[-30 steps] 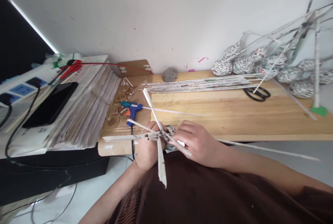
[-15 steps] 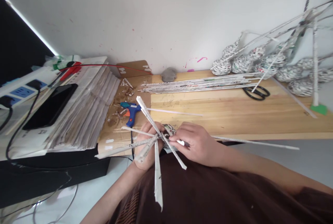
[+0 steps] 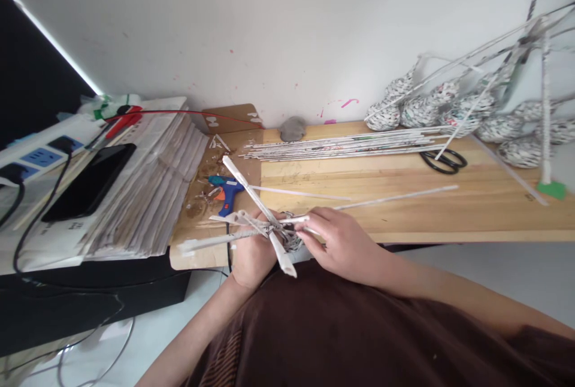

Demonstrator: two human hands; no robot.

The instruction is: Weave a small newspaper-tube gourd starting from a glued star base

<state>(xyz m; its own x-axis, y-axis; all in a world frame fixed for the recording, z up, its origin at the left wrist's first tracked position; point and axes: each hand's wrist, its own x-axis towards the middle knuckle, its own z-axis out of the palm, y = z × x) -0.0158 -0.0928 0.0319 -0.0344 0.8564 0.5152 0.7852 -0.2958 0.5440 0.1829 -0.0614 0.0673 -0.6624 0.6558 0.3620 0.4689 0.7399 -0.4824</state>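
Observation:
My left hand (image 3: 255, 257) is closed around a small woven newspaper piece (image 3: 295, 244) near the table's front edge; the fingers are partly hidden. Several rolled-paper spokes (image 3: 251, 188) fan out from its top, with flattened ends pointing left, up and down. Pressed close on the right side, my right hand (image 3: 341, 242) pinches a rolled paper tube between thumb and fingers. A long thin paper tube (image 3: 404, 196) stretches from behind that hand over the table to the right. Whether it is the same tube as the pinched one is hidden.
Behind the hands lie a bundle of paper tubes (image 3: 341, 146), a grey stone-like lump (image 3: 291, 129) and black-handled scissors (image 3: 442, 161). A blue glue gun (image 3: 230, 194) rests on cardboard at left, beside stacked paper (image 3: 168, 189) with a phone (image 3: 92, 182). Woven gourd shapes (image 3: 420, 111) stand back right.
The spokes and woven piece have turned, and the spoke that hung down over my lap has swung away. The long tube at right has swung up from the table's front edge onto the tabletop.

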